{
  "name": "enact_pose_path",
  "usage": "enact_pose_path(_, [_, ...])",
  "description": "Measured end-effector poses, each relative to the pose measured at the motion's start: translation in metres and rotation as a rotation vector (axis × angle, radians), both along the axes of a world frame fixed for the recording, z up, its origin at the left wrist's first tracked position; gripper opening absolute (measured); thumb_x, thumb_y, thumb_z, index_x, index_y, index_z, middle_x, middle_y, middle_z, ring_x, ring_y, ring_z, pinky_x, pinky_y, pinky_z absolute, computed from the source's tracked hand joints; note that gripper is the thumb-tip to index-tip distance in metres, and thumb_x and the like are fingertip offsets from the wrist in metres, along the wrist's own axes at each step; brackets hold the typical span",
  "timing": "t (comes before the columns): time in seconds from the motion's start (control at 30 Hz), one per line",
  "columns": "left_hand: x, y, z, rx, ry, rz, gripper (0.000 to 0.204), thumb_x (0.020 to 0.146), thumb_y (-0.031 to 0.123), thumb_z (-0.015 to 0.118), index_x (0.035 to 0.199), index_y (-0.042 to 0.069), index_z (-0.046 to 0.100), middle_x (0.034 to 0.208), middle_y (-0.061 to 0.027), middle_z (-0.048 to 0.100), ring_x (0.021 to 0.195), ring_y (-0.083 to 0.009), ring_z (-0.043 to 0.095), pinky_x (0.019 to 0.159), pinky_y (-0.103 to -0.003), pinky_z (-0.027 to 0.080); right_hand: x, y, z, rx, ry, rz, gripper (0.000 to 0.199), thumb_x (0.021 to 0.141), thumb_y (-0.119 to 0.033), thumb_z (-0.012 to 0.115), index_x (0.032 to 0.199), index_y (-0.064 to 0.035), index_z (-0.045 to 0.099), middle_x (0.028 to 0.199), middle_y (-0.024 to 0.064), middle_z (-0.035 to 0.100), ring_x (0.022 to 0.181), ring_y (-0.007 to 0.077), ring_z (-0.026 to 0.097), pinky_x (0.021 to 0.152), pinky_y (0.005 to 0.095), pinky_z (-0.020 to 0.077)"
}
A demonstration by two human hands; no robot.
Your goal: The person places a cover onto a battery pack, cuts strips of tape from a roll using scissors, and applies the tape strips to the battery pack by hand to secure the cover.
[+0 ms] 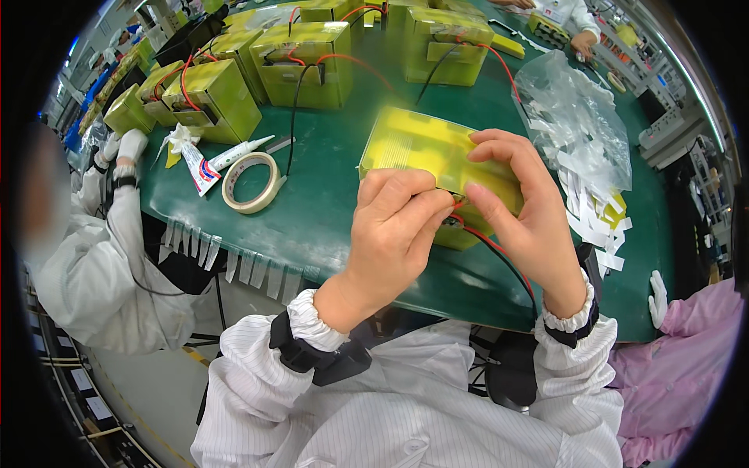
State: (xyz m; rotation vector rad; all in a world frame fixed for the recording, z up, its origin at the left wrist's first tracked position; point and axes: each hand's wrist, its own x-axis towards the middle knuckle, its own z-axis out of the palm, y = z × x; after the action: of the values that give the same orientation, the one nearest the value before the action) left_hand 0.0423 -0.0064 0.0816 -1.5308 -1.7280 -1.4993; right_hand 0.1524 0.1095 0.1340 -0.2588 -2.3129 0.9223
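A yellow box-shaped battery pack (417,136), wrapped in clear film, sits on the green table in front of me. Red and black wires (505,257) come out of its near side and run toward the table's front edge. My left hand (394,238) is closed in a pinch at the pack's near top edge, close to the wire exit; whatever its fingertips hold is hidden. Curved over the pack's right side, my right hand (532,207) has its fingers apart, with the thumb near the wires and the fingertips by the top face.
Several similar yellow packs (304,74) with loose wires stand at the back left. A masking tape roll (229,189) lies beside two tubes (201,170). Tape strips (257,269) hang off the front edge. A plastic bag (573,101) and white strips (585,207) lie right. Co-workers sit on both sides.
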Motion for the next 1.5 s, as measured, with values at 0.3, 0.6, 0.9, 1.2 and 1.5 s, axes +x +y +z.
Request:
enact_pose_path(0.3, [-0.002, 0.001, -0.001, 0.028, 0.074, -0.083, 0.018, 0.064, 0.003, 0.067, 0.081, 0.005, 0.060, 0.085, -0.0042, 0.053, 0.080, -0.0229, 0.049, 0.068, -0.032, 0.039, -0.001, -0.004, 0.002, 0.135, -0.007, -0.003, 0.019, 0.072, -0.005, 0.060, 0.091, -0.0065, 0.055, 0.104, 0.0111, 0.053, 0.098, 0.0290, 0.048, 0.086, 0.0350, 0.0358])
enact_pose_path(0.6, [-0.019, -0.032, 0.024, -0.114, 0.150, 0.102, 0.035, 0.061, 0.008, 0.071, 0.095, 0.007, 0.061, 0.098, -0.0078, 0.054, 0.095, -0.0264, 0.046, 0.079, -0.032, 0.037, 0.011, -0.010, -0.011, 0.667, 0.199, -0.003, 0.030, 0.056, 0.001, 0.065, 0.085, -0.0066, 0.061, 0.087, 0.0065, 0.051, 0.074, 0.0246, 0.051, 0.064, 0.0330, 0.0418])
enact_pose_path(0.9, [-0.071, -0.004, 0.077, -0.498, 0.475, -0.269, 0.030, 0.070, 0.015, 0.064, 0.095, 0.000, 0.055, 0.110, -0.0144, 0.054, 0.103, -0.0320, 0.052, 0.082, -0.036, 0.045, -0.004, -0.001, 0.005, 0.922, 0.079, 0.202, 0.028, 0.058, -0.005, 0.061, 0.085, -0.0040, 0.059, 0.085, 0.0067, 0.050, 0.070, 0.0205, 0.051, 0.059, 0.0298, 0.0449])
enact_pose_path(1.2, [-0.067, -0.002, 0.073, -0.568, 0.996, -0.182, 0.019, 0.073, 0.011, 0.056, 0.086, -0.001, 0.050, 0.089, -0.0183, 0.060, 0.080, -0.0250, 0.063, 0.056, -0.029, 0.052, -0.010, 0.006, 0.001, 1.066, 0.171, 0.267, 0.024, 0.056, -0.006, 0.061, 0.078, -0.0004, 0.057, 0.088, 0.0073, 0.052, 0.077, 0.0201, 0.052, 0.061, 0.0299, 0.0448])
enact_pose_path(1.5, [-0.061, -0.006, 0.052, -0.363, 0.844, -0.100, 0.018, 0.075, 0.012, 0.056, 0.089, 0.002, 0.051, 0.093, -0.0186, 0.060, 0.084, -0.0288, 0.062, 0.066, -0.031, 0.054, -0.009, 0.010, -0.013, 1.056, 0.286, 0.298, 0.013, 0.062, 0.000, 0.064, 0.073, -0.0002, 0.056, 0.086, 0.0060, 0.053, 0.079, 0.0189, 0.052, 0.056, 0.0314, 0.0429])
